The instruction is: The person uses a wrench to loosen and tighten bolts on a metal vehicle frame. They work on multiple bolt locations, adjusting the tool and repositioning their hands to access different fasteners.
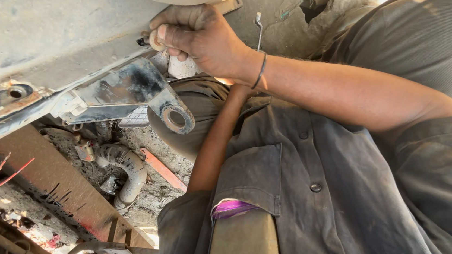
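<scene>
Grey buttoned work shirt (pixel 306 205) fills foreground; right hand (pixel 198 35) clamps small pale fastener (pixel 154 42) against dusty metal panel (pixel 54 30) (left hand hidden; state unknown).

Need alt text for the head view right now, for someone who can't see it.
A hand grips a small bolt-like part against a vehicle's dusty metal underside, above a grey mounting bracket with a round eye. The other forearm reaches up behind it; that hand is hidden.

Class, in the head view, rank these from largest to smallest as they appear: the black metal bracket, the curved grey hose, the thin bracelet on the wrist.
1. Black metal bracket, largest.
2. Curved grey hose. It lies farther from the camera, so its true size against the bracket is unsure.
3. Thin bracelet, smallest.
</scene>
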